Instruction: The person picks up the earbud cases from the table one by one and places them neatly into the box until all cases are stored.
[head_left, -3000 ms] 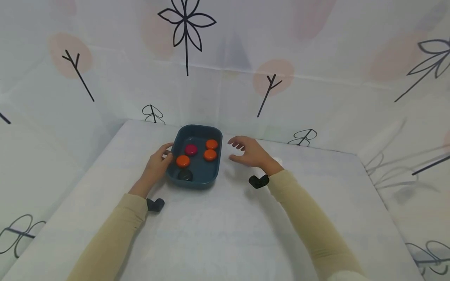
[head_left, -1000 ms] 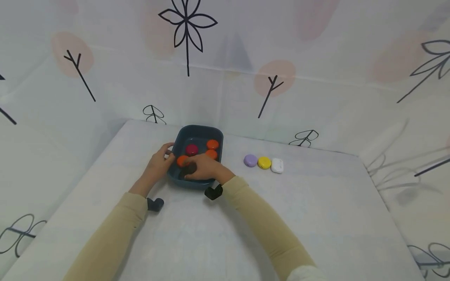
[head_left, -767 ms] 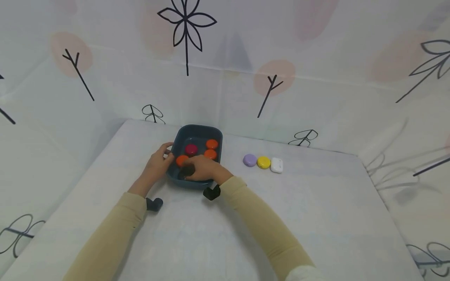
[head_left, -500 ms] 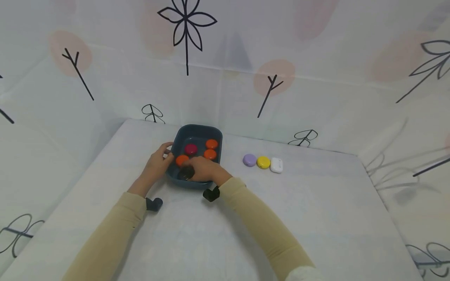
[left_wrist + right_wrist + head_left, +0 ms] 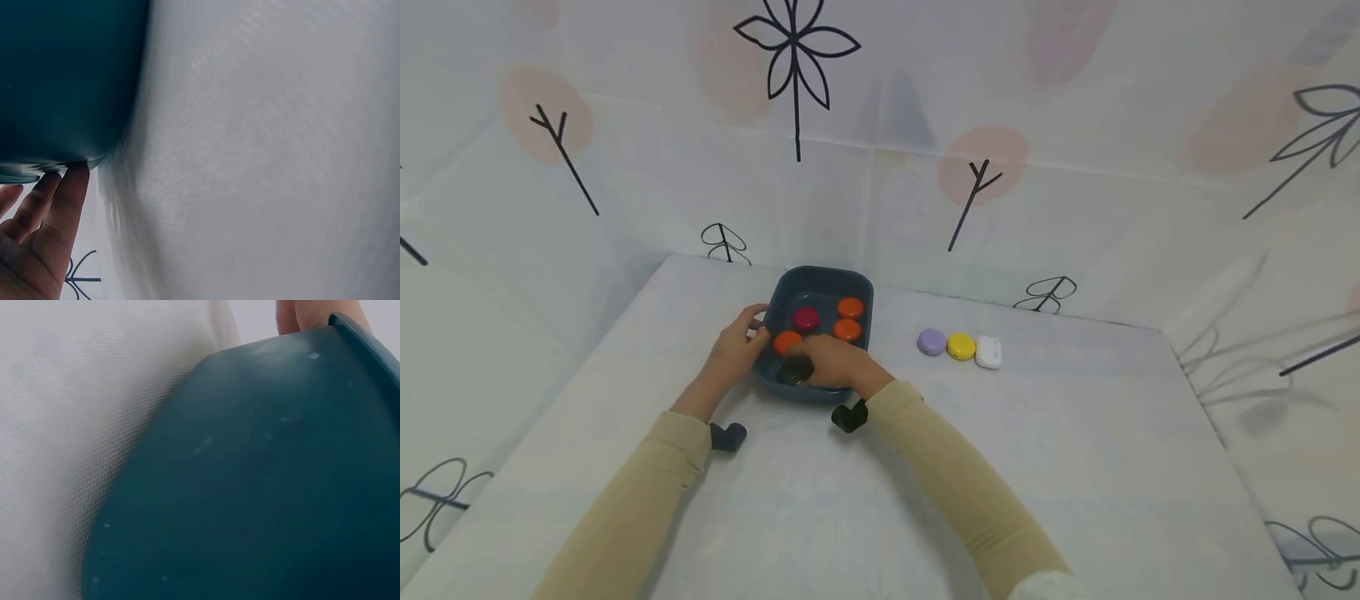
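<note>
A dark teal tray (image 5: 857, 367) with rounded corners stands at the back of the table. My left hand (image 5: 730, 354) touches its left side; in the left wrist view straight fingers (image 5: 72, 194) meet the tray wall. My right hand (image 5: 835, 361) reaches into the tray's near end and holds a glossy black round disc (image 5: 796, 368), which looks tilted. Some of the fingers are hidden. Beside it lies an orange disc (image 5: 787, 342), partly behind the fingers. Farther up are a crimson disc (image 5: 806, 318) and two more orange discs, the upper orange disc (image 5: 851, 307) and lower orange disc (image 5: 847, 330).
Right of the tray, a lilac disc (image 5: 932, 342), a yellow disc (image 5: 961, 347) and a white rounded-square case (image 5: 988, 352) lie in a row. The white-covered table (image 5: 1075, 467) meets a patterned cloth wall (image 5: 880, 208) behind.
My right hand has moved left from beside the tray into it, uncovering the row on the right. The black disc now sits tilted in its fingers. My left hand has stayed put.
</note>
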The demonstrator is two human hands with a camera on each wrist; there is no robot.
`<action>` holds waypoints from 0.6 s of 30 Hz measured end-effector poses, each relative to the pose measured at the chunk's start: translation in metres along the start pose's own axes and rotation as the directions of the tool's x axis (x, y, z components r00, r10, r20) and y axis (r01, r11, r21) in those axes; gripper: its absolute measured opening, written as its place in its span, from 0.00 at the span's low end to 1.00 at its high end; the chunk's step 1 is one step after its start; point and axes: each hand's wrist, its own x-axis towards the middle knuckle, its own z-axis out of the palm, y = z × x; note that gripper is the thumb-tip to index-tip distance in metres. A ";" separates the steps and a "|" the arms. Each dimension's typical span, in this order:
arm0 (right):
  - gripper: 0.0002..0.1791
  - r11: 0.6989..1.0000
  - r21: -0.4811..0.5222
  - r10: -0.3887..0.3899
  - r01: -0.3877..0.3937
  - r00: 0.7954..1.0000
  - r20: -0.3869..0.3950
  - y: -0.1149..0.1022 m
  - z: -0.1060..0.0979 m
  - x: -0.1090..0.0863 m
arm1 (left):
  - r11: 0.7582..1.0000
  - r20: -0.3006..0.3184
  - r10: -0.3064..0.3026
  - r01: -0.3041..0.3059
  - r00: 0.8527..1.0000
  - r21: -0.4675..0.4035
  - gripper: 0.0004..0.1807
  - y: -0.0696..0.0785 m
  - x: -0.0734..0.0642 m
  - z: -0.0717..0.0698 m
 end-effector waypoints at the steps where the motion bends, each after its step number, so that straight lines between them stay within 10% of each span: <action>1: 0.25 1.000 -0.006 -0.002 0.002 1.000 -0.006 0.000 0.000 0.000 | 1.000 -0.001 0.001 -0.001 1.000 0.002 0.27 0.000 0.000 0.000; 18: 0.29 0.997 0.069 0.033 -0.025 0.992 -0.124 0.002 -0.004 -0.005 | 1.000 -0.008 0.012 -0.012 1.000 0.003 0.26 0.000 0.001 -0.001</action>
